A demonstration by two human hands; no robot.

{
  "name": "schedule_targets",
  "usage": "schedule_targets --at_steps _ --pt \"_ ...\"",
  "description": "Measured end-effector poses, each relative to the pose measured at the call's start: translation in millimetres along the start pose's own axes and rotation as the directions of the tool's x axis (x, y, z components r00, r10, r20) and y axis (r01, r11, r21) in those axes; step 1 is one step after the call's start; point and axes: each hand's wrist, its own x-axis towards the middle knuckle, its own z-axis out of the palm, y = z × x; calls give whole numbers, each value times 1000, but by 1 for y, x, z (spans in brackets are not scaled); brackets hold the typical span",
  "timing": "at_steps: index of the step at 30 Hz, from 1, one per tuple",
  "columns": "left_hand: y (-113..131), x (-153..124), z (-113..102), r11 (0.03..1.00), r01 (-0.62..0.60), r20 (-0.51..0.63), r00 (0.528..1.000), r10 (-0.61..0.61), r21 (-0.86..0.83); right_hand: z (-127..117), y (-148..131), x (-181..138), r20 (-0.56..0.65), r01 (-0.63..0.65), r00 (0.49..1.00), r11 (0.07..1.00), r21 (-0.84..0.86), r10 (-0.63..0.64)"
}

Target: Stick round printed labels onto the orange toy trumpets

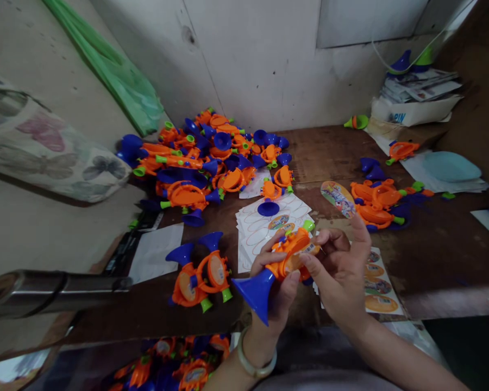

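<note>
My left hand is wrapped round an orange toy trumpet with a blue bell and a green mouthpiece. An orange oval sticker with a barcode lies against the trumpet's side. My right hand has its thumb and curled fingers closed at that sticker's edge. Its index finger is raised, and a colourful oval sticker clings to the tip. Beneath the hands are sticker sheets, mostly peeled. Two toy trumpets with stickers on them lie left of my left hand.
A large heap of toy trumpets fills the back left of the table. More trumpets lie to the right, near a light blue lid-like piece and a paper-filled box. A metal cylinder juts in from the left.
</note>
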Motion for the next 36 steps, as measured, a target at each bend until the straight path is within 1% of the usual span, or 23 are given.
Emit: schedule_targets --at_steps 3,8,11,13,15,16,19,20,21,24,29,33,36 --pt "-2 -2 -1 1000 17 -14 1000 -17 15 0 1 -1 -3 0 1000 1000 -26 0" --pt "1 -5 -4 996 93 -24 995 -93 17 0 3 -2 -3 -9 1000 1000 -15 9" --pt "1 -6 -3 995 97 -50 994 -96 30 1 2 -3 -7 -11 1000 1000 -2 11" --pt "0 -6 -1 995 93 -55 994 -92 25 2 2 -3 0 7 1000 1000 -27 -7" --pt "-2 -4 1 998 66 -73 995 -64 14 1 2 -1 9 67 998 995 -78 -67" --pt "-2 -3 3 999 40 -84 996 -39 11 0 3 0 14 120 993 987 -104 -119" --pt "1 0 5 1000 -13 -95 995 15 24 -3 6 5 36 298 954 941 -158 -296" --pt "2 1 6 999 -20 -90 996 24 44 -4 6 7 44 329 944 930 -164 -326" --pt "4 1 6 997 -24 -85 996 30 70 -4 7 9 51 335 942 928 -162 -331" --pt "9 2 6 992 -21 -87 996 32 128 -5 6 10 60 280 960 949 -146 -274" --pt "11 2 6 997 -31 -86 996 37 69 -4 4 8 61 233 972 952 -197 -225" --pt "12 0 5 995 -45 -92 994 54 89 -5 3 9 91 270 962 938 -218 -256" --pt "10 -3 4 996 -35 -84 996 42 85 -6 2 10 115 293 956 915 -279 -271"
